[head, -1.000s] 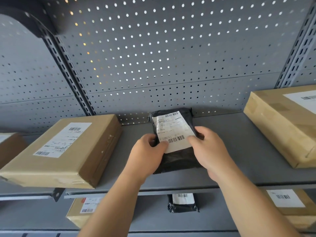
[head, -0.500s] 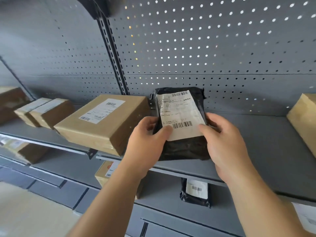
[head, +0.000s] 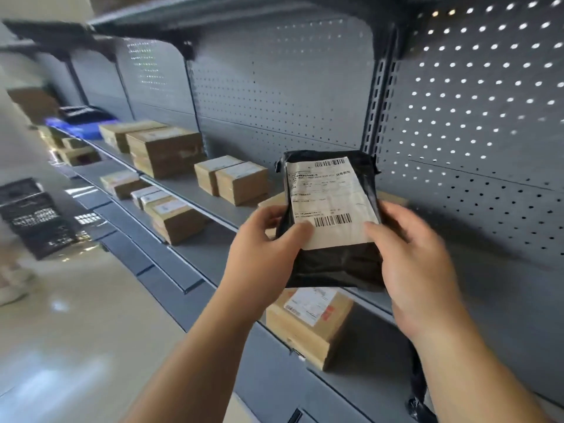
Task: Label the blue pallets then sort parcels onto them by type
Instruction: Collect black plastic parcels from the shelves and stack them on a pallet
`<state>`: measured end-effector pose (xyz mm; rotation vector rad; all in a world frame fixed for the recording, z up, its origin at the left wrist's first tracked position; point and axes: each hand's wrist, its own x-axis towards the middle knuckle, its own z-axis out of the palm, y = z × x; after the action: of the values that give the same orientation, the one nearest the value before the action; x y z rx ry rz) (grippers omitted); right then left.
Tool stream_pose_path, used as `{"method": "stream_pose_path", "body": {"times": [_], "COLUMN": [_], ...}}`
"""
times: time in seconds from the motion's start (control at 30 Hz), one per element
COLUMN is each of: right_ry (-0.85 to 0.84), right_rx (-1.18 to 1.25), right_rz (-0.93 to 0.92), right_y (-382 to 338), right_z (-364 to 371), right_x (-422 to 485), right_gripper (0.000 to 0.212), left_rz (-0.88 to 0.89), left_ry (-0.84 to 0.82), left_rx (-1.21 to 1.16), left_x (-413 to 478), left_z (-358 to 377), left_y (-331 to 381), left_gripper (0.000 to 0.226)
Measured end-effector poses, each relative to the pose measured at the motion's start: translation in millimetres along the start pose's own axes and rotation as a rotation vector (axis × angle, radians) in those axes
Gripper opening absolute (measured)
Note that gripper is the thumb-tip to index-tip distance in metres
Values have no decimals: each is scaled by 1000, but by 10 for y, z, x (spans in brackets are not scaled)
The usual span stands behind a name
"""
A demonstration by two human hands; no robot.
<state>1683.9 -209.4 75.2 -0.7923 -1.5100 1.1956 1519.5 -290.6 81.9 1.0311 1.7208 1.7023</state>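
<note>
A black plastic mailer parcel (head: 335, 264) with a white barcode label (head: 329, 199) is held up in front of the grey shelving, clear of the shelf. My left hand (head: 262, 254) grips its lower left edge, thumb on the label. My right hand (head: 415, 264) grips its right side, thumb on the label's lower right corner. Something blue (head: 73, 126) shows far down the aisle at the left, blurred; I cannot tell whether it is a pallet.
Grey perforated shelving (head: 457, 148) runs along the right. Several brown cardboard parcels (head: 164, 151) sit on its shelves, one (head: 308, 322) just below the mailer. A black crate-like object (head: 33, 218) stands on the pale floor (head: 76, 331) at left.
Both hands lifted the black mailer off the shelf and brought it toward me. My view swung left, showing the aisle and more shelves.
</note>
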Motion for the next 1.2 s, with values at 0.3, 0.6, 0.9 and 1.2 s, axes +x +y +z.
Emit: {"method": "stream_pose_path", "body": {"times": [0.3,0.6,0.9,1.2], "right_ry": [-251,-473,-670,-849], "right_rx": [27,45,74,171], "right_rz": [88,244,317,323], "right_y": [86,378,796,894], "right_z": [1948,3665,4877,5918], "right_x": [-189,-435,-149,632], "right_gripper": [37,36,40,30], "left_rz": [-72,-238,-331,-307], "left_ry": [239,522,699,868], "left_rx": [19,-21,16,93], "left_x": [40,-59,360,1220], "left_z": [-1859,-3313,-4118,-4672], "left_y": [-333,-813,-1185,-1253], "left_gripper": [33,43,42,49]}}
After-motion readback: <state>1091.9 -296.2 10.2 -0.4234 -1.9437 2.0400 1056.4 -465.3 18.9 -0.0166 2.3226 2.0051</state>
